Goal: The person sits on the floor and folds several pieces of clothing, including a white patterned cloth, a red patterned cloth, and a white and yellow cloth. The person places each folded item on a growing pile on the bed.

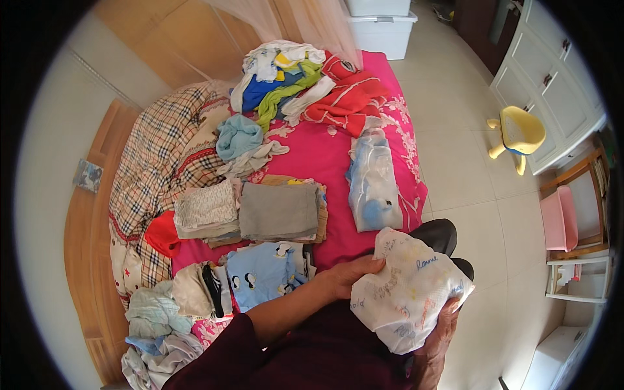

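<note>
A white cloth [404,292] printed with coloured handwriting-style words is held over my lap, bunched into a rough diamond. My left hand [358,274] grips its left edge, thumb on top. At the lower right edge, my right hand [443,321] holds it, the fingers mostly hidden beneath. Just beyond the cloth, a folded white and light blue garment [374,190] lies on the pink bedspread [336,161]. To the left are a stack topped by a grey folded cloth [279,210], a stack with a patterned piece [204,204] on top, and a blue penguin-print garment [263,270].
Loose clothes [278,83] and a red garment [353,97] heap at the bed's far end. A plaid quilt [161,146] bunches along the wooden headboard [95,243]. Crumpled clothes [161,312] lie lower left. On the tiled floor stands a yellow child's stool [521,129] by white cabinets [551,83].
</note>
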`<state>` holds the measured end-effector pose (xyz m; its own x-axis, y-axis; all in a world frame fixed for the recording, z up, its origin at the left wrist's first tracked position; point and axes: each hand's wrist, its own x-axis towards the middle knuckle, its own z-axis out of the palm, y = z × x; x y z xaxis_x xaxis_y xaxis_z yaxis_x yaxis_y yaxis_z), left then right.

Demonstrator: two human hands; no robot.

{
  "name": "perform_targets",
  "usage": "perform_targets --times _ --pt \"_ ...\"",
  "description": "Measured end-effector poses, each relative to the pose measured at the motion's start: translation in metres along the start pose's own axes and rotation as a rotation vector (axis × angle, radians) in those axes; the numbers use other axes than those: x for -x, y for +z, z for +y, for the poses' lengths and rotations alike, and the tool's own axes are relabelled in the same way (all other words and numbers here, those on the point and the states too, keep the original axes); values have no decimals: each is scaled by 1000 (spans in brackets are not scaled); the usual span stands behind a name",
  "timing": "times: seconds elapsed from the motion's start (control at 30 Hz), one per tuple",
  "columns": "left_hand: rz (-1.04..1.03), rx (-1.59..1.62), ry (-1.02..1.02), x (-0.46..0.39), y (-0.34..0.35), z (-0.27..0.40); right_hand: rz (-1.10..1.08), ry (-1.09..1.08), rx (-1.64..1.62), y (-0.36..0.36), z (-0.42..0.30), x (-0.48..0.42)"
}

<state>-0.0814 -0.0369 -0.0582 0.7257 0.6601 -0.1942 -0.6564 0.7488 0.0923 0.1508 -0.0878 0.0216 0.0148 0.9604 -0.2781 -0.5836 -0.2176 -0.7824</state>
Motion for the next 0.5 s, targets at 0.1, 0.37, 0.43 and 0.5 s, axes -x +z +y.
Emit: perform_targets --times 0.1,0.37,0.43,0.5 --pt "161 -222 176 31 22 18 -79 56 -2 6 8 -10" --pt "637 -607 676 221 68 52 -638 365 237 96 75 -36" --pt "788 -668 752 260 62 49 -765 473 226 120 102 -34" --pt "958 -674 728 300 47 40 -821 656 296 138 127 -34"
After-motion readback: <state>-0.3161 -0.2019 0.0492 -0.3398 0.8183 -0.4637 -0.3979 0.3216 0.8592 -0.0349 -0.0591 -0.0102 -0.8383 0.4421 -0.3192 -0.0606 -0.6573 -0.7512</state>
